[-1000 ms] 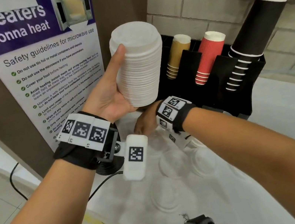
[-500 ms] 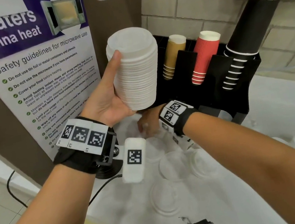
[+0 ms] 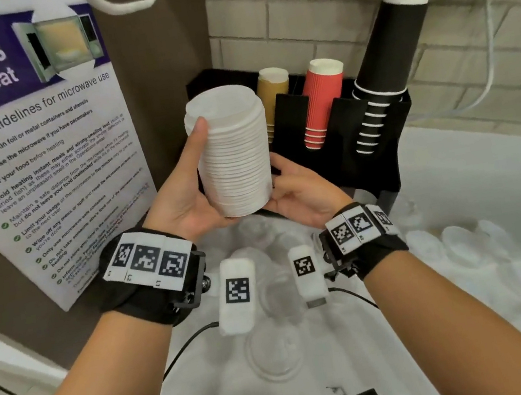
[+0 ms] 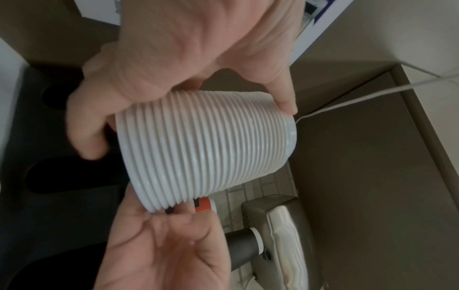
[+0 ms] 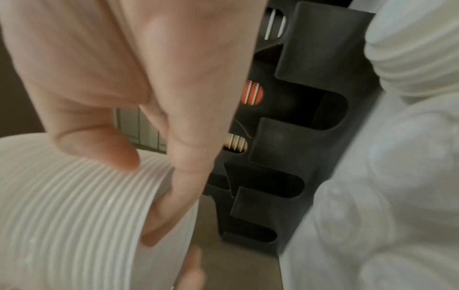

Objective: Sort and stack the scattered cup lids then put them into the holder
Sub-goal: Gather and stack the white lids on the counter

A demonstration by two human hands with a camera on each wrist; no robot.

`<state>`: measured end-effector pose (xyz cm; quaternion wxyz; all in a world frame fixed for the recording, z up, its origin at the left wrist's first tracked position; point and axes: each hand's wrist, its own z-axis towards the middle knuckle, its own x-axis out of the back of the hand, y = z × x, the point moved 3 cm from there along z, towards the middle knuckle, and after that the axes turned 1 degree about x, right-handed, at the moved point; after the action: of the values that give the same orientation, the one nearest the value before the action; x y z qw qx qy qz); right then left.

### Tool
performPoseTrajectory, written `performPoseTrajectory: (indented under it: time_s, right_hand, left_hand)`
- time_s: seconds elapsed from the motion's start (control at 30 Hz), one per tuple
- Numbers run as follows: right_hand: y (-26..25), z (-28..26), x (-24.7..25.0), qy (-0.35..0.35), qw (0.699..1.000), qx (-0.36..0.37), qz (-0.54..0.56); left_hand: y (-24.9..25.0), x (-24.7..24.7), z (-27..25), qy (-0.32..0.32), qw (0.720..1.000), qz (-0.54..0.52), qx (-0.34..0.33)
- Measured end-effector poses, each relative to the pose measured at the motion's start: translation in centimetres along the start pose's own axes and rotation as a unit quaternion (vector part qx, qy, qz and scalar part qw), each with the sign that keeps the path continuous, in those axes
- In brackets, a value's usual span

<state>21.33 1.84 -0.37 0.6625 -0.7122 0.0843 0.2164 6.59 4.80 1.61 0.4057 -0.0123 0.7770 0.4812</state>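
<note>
A tall stack of white cup lids (image 3: 234, 150) (image 4: 206, 149) (image 5: 69, 215) is held up in front of the black holder (image 3: 364, 145) (image 5: 298, 137). My left hand (image 3: 189, 192) (image 4: 174, 58) grips the stack from the left, thumb along its side. At the stack's lower end is my right hand (image 3: 299, 190) (image 5: 111, 88), thumb on the ribbed side and fingers round the bottom rim. Several clear lids (image 3: 275, 353) lie loose on the white counter below my wrists.
The holder carries brown cups (image 3: 272, 92), red cups (image 3: 322, 100) and a tall black cup stack (image 3: 386, 72). More lids (image 3: 460, 243) lie on the counter (image 3: 479, 316) to the right. A microwave poster (image 3: 40, 165) hangs on the left wall. A brick wall stands behind.
My right hand has come up from the clear lids on the counter and taken the bottom of the stack. The left hand has lowered the stack slightly.
</note>
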Motion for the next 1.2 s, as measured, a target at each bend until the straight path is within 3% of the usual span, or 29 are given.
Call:
performPoseTrajectory:
  time_s: [0.1, 0.17, 0.2, 0.27, 0.33, 0.4, 0.43, 0.6, 0.7, 0.97, 1.1, 1.2]
  right_hand:
    - [0.4, -0.2, 0.2, 0.019, 1.0, -0.003, 0.021]
    - [0.8, 0.0, 0.3, 0.034, 0.999, -0.014, 0.016]
    - [1.0, 0.1, 0.3, 0.041, 0.999, -0.019, 0.013]
    - [1.5, 0.3, 0.2, 0.054, 0.998, -0.031, 0.003]
    - [2.3, 0.7, 0.1, 0.069, 0.997, -0.046, -0.002]
    - [3.3, 1.2, -0.2, 0.081, 0.995, -0.065, -0.005]
    - [3.8, 1.5, -0.4, 0.084, 0.993, -0.076, -0.012]
    - [6.2, 2.9, -1.8, 0.091, 0.986, -0.133, -0.041]
    - [7.5, 3.8, -2.2, 0.094, 0.981, -0.161, -0.058]
    - [9.5, 5.6, -2.5, 0.093, 0.957, -0.221, -0.166]
    - [9.6, 6.2, -2.6, 0.053, 0.916, -0.236, -0.32]
    - [9.2, 6.5, -2.7, 0.002, 0.859, -0.217, -0.463]
  left_hand:
    - [0.5, 0.6, -0.2, 0.141, 0.978, 0.128, -0.085]
    - [1.7, 0.5, -0.9, 0.225, 0.92, 0.257, -0.194]
    - [2.3, 0.3, -1.3, 0.248, 0.874, 0.333, -0.254]
    - [3.2, -0.2, -2.2, 0.267, 0.752, 0.497, -0.341]
    - [3.6, -0.5, -2.8, 0.265, 0.641, 0.624, -0.359]
    - [3.9, -0.6, -3.3, 0.256, 0.567, 0.708, -0.334]
    - [4.1, -0.5, -3.4, 0.248, 0.551, 0.735, -0.309]
    - [4.1, -0.1, -3.7, 0.236, 0.512, 0.814, -0.14]
    - [4.0, 0.6, -3.7, 0.234, 0.497, 0.832, -0.074]
    - [3.5, 3.0, -2.7, 0.204, 0.523, 0.826, 0.039]
    - [3.6, 3.2, -2.3, 0.212, 0.517, 0.828, 0.049]
    - [3.6, 3.3, -2.1, 0.209, 0.515, 0.829, 0.06]
